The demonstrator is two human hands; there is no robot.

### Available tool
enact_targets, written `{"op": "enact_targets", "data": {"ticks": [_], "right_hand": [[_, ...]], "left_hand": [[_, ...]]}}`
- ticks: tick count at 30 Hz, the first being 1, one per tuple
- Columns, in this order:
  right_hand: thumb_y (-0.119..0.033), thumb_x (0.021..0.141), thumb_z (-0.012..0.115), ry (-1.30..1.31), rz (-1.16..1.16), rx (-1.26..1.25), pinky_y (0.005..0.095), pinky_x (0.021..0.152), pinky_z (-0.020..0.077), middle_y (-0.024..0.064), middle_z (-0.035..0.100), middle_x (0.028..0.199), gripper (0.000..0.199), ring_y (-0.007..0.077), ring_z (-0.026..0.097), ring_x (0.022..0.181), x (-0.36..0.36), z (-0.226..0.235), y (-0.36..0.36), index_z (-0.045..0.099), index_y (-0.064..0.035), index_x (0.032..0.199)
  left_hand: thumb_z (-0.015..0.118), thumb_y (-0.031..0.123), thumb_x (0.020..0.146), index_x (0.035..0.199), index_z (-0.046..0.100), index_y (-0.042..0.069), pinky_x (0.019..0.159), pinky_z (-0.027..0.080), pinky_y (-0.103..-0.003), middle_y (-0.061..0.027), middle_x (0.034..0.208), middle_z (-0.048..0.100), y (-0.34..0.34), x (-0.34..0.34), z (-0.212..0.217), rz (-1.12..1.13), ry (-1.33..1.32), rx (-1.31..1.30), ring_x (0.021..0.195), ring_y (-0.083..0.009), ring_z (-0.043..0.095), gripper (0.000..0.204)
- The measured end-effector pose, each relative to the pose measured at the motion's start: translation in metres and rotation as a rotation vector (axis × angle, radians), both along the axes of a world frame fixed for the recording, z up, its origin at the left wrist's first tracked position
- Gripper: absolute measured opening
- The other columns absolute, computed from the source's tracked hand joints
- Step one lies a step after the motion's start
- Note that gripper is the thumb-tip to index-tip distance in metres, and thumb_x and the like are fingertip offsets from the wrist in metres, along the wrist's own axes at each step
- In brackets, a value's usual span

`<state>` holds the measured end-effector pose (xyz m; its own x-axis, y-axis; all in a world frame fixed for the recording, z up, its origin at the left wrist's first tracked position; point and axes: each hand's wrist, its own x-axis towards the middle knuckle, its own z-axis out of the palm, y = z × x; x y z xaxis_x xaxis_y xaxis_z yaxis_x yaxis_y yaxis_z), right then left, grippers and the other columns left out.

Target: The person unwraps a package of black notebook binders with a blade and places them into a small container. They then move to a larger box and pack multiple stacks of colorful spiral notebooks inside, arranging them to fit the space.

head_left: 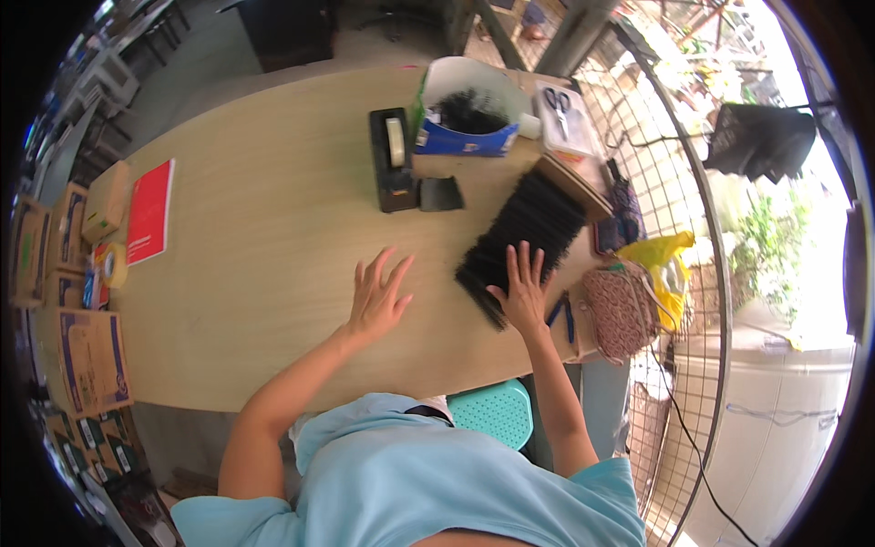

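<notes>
My right hand (523,296) rests on the near part of a pile of thin black bristly strips (524,223), its fingers stretched out and apart. The pile lies slantwise on the table, its far end against a brown cardboard piece (576,185). Left of the pile, my left hand (378,296) is over the bare tabletop with spread fingers and nothing in it. Beyond the hands stands a black tape dispenser (394,178) with a pale roll, beside a small dark square piece (441,193). A cut-open blue and white box (467,139) holds more black material.
Scissors (558,102) lie in a clear container at the far right. Blue pliers-like handles (567,316), a patterned pouch (620,310) and a yellow bag (670,264) sit along the right edge, by a wire mesh (688,201). A red booklet (150,211) and cardboard boxes (94,360) are left.
</notes>
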<state>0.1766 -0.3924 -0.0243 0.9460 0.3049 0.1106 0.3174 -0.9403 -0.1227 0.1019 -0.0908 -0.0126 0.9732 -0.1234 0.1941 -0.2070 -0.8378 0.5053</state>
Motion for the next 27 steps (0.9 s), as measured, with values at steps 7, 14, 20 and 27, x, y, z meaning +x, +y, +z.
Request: {"op": "enact_targets", "data": {"ticks": [7,14,20,27], "right_hand": [[-0.012,0.074,0.083,-0.128,0.15,0.563,0.0479,0.11,0.036,0.0195,0.045,0.144,0.078,0.0415,0.041,0.134,-0.003,0.025,0.109,0.045,-0.0071,0.142],[-0.018,0.069,0.088,-0.282,0.061,0.675,0.0486,0.108,0.0369,0.0243,0.045,0.141,0.103,0.0426,0.045,0.128,0.075,-0.02,0.251,0.027,-0.0043,0.151],[-0.014,0.079,0.081,-0.428,-0.186,0.672,0.0485,0.098,0.0479,0.0222,0.046,0.138,0.096,0.039,0.051,0.12,0.062,-0.021,0.242,0.021,-0.0081,0.155],[-0.011,0.077,0.077,-0.38,-0.106,0.616,0.0459,0.102,0.0394,0.0179,0.056,0.123,0.055,0.0359,0.05,0.118,-0.047,-0.014,0.26,0.057,-0.0081,0.128]], "left_hand": [[0.075,0.022,0.08,0.148,0.037,0.011,0.107,0.029,-0.063,-0.0252,0.15,0.028,0.084,-0.189,-0.02,0.411,0.147,0.057,0.136,-0.0428,0.034,0.079],[0.075,0.02,0.079,0.148,0.037,0.007,0.11,0.031,-0.056,-0.03,0.149,0.028,0.132,-0.245,-0.005,0.899,0.06,0.056,0.133,-0.0489,0.035,0.08],[0.074,0.019,0.078,0.144,0.039,0.003,0.112,0.029,-0.054,-0.0297,0.144,0.035,0.194,-0.283,0.016,1.02,-0.107,0.043,0.134,-0.048,0.033,0.077],[0.073,0.019,0.085,0.152,0.025,0.003,0.114,0.025,-0.056,-0.0255,0.15,0.03,0.259,-0.441,-0.01,1.417,-0.104,0.22,0.138,-0.0439,0.026,0.084]]}}
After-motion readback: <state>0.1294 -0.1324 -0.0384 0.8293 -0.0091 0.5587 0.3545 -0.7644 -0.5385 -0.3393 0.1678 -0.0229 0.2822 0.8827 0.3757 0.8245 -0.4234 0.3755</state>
